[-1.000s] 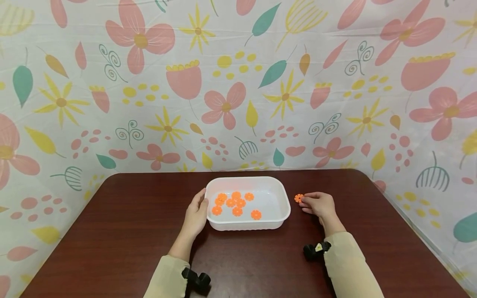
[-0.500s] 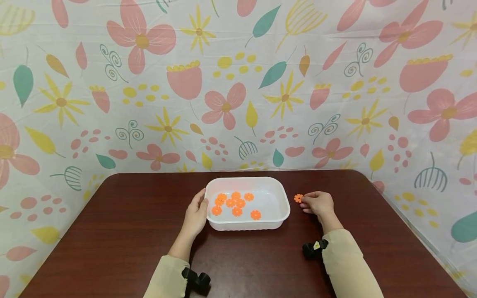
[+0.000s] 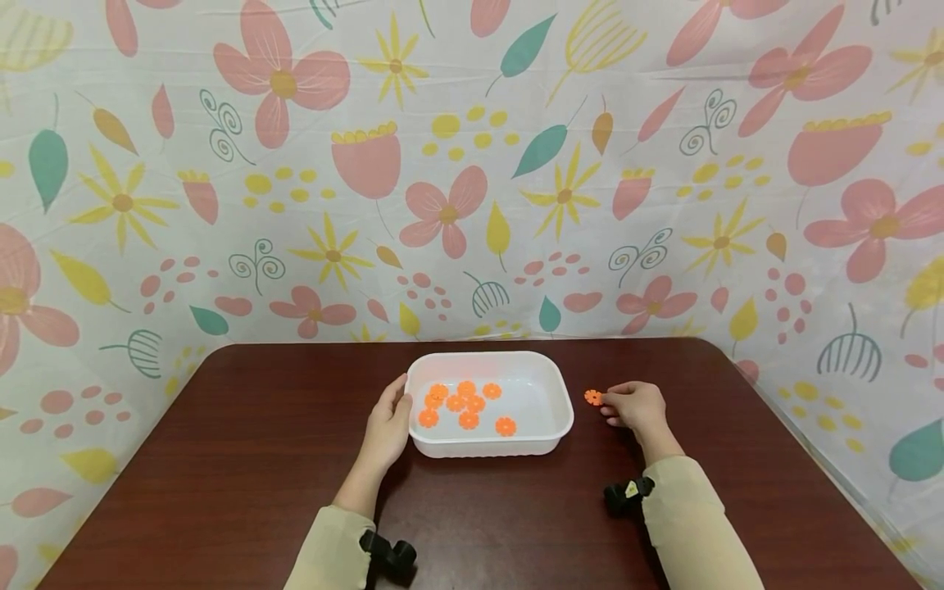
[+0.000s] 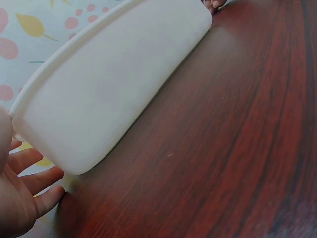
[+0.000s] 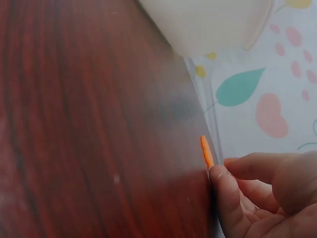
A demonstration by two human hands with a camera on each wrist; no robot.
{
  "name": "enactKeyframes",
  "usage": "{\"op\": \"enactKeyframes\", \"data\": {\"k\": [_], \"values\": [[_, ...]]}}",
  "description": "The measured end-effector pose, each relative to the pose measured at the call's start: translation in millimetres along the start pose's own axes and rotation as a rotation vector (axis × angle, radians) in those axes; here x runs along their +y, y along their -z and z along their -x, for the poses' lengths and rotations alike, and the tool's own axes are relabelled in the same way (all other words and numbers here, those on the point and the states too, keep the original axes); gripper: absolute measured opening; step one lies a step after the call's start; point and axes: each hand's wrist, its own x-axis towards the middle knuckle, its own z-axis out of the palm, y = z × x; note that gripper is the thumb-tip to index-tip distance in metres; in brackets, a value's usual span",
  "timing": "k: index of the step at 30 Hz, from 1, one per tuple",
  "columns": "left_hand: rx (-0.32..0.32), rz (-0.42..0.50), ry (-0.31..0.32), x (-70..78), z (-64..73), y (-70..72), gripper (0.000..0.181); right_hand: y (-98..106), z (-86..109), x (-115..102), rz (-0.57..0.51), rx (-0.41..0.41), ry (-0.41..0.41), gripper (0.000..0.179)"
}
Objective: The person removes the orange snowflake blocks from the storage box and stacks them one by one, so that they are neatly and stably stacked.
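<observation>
A: Left hand (image 3: pixel 388 419)?
B: Fingers extended against its end of the white tray (image 3: pixel 483 448); contact firmness unclear.
A: Tray lies?
B: Between hands, long axis hand to hand, orange discs (image 3: pixel 506 426) inside.
A: Right hand (image 3: pixel 638 407)?
B: Pinches a single disc (image 3: pixel 592 397) on its tray side, clear of tray.

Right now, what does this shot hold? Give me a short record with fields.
Left hand: touches the left end of the white tray
Right hand: pinches one orange flower-shaped piece, outside the tray, to its right
Tray contents: more orange pieces, mostly in the left half, some overlapping
Surface: dark reddish-brown table
Behind: floral backdrop
</observation>
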Motion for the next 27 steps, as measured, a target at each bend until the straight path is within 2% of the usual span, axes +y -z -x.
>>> {"op": "enactKeyframes", "data": {"k": [3,12,21,27], "values": [[0.002,-0.003,0.001,-0.5,-0.3,-0.1,0.046,1,0.1,0,0.018,0.006,0.027,0.035],[0.013,-0.001,0.002,-0.8,-0.6,0.7,0.046,-1,6.6,-9,0.101,-0.030,0.187,0.039],[0.013,-0.032,0.004,0.6,-0.8,0.9,0.046,-11,16.2,-27,0.044,-0.091,0.249,0.040],[0.013,-0.075,0.001,4.4,-0.8,-0.2,0.046,-18,22.2,-38,0.058,-0.104,0.280,0.040]]}}
